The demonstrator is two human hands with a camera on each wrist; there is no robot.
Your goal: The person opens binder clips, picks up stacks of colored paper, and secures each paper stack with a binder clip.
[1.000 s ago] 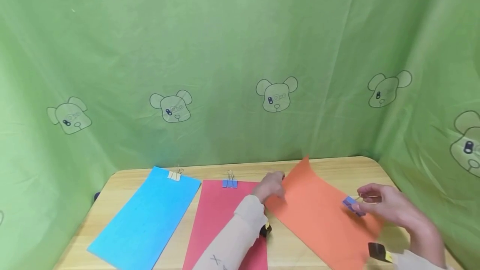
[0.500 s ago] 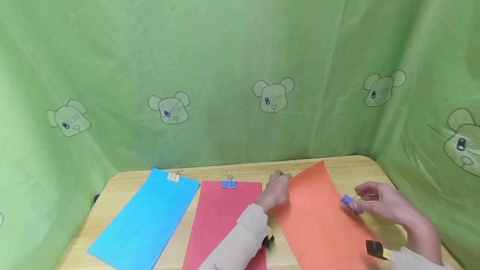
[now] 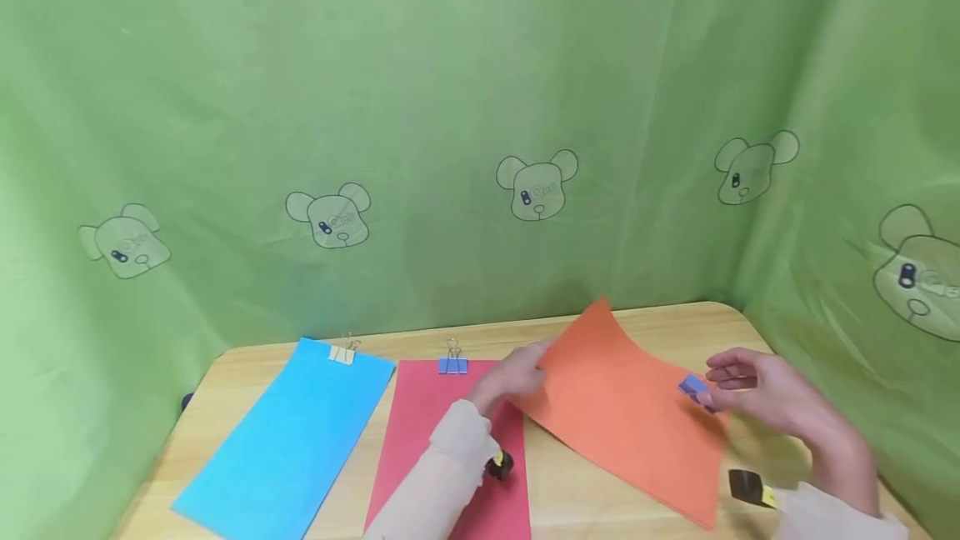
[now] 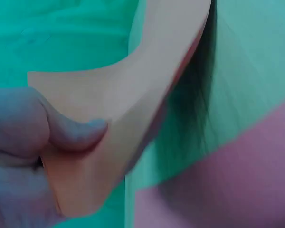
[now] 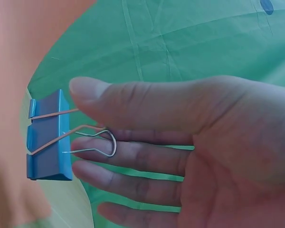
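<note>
My left hand (image 3: pixel 516 373) grips the left edge of the orange paper (image 3: pixel 626 411). In the left wrist view the thumb lies on top of the paper (image 4: pixel 123 99), which bends upward off the table. The paper's edge shows more than one layer in the head view. To the right, my right hand (image 3: pixel 776 397) holds a blue-purple binder clip (image 3: pixel 696 390) over the paper's right side. The right wrist view shows the clip's wire handles between thumb and fingers, with the clip body (image 5: pixel 47 137) pointing away from the palm.
Red paper (image 3: pixel 423 423) lies under my left forearm, with a purple binder clip (image 3: pixel 453 367) on its far edge. Farther left is blue paper (image 3: pixel 288 432) with a pale binder clip (image 3: pixel 342 355). A green curtain (image 3: pixel 435 107) hangs behind the wooden table (image 3: pixel 570 515).
My left hand has moved left and towards me, taking the orange paper's left edge along. The paper has turned, and its near end has lifted. The right hand still holds the clip, almost in place.
</note>
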